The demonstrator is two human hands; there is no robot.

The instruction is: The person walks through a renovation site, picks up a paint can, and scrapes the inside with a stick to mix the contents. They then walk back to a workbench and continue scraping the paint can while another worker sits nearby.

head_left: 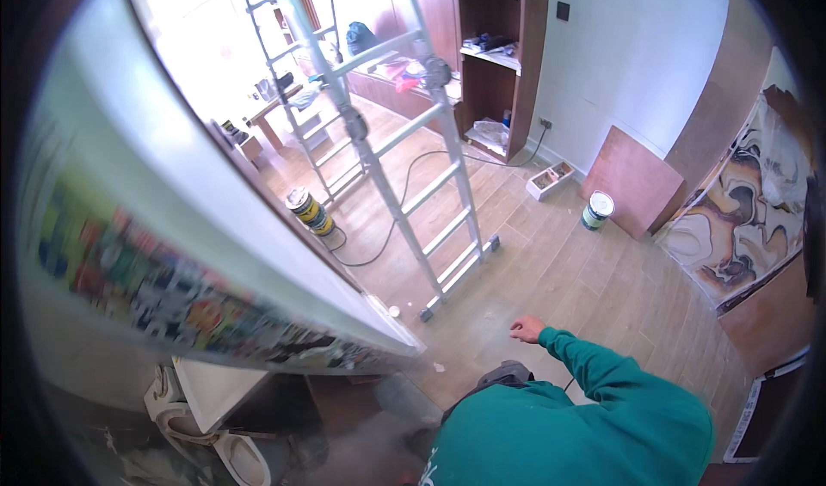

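Observation:
My right arm, in a green sleeve, is bent across the front of my body. My right hand hangs above the wood-look floor, its fingers loosely curled and apart, with nothing visible in them. Dark grey cloth shows beside the green top, below that hand. My left hand cannot be made out; pale haze blurs the area at the lower left. Close on the left stands a pale door-like panel edge, with a colourful printed sheet on its face.
An aluminium stepladder stands ahead. Yellow-and-black bucket, cable, small box and paint can are on the floor. A brown board and marbled panel lean at right. White rounded fixtures lie lower left.

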